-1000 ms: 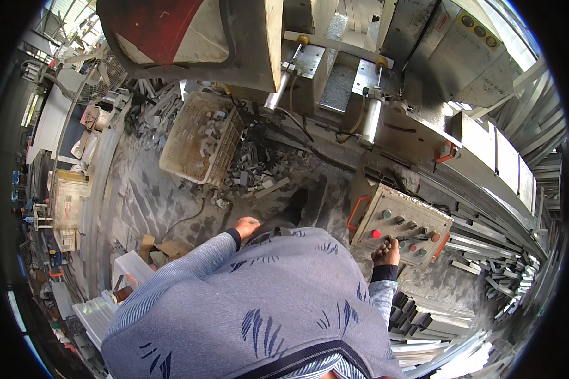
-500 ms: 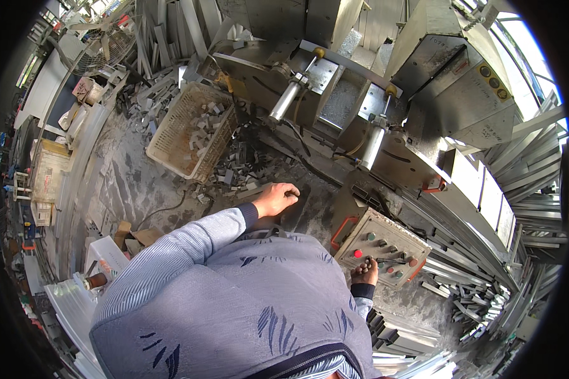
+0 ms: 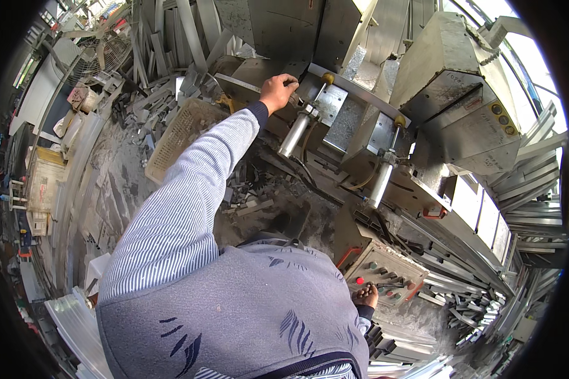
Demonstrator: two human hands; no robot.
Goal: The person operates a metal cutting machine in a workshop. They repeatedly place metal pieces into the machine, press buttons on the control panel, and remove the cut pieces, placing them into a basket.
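1. Head view, far left: a fan (image 3: 101, 47) stands at the upper left edge of the workshop floor (image 3: 101, 189), and pale plastic crates (image 3: 41, 183) sit along the left edge of that dusty floor.
2. Right of them, a tan mesh basket (image 3: 180, 136) lies on the floor beside a pile of short metal offcuts (image 3: 148, 98).
3. The left hand (image 3: 277, 90) is stretched out on a striped sleeve (image 3: 189, 189) to the upper left corner of the cutting machine (image 3: 373, 126). Its fingers are curled down on the end of a long metal profile (image 3: 246, 83) lying across the machine bed; whether they fully close round it cannot be told.
4. Just right of that hand, a clamp cylinder (image 3: 295, 134) with a yellow knob slants down from the machine's front edge. A second cylinder (image 3: 380, 183) stands further right along the same edge.
5. More cut scraps (image 3: 253, 202) lie on the floor below the machine's front edge.
6. The right hand (image 3: 365, 295) rests at the lower left corner of a slanted control panel (image 3: 385, 278), fingers bent and pressed together, fingertips just below a red button (image 3: 360, 280).
7. Stacks of aluminium profiles (image 3: 480, 297) fill the right edge.
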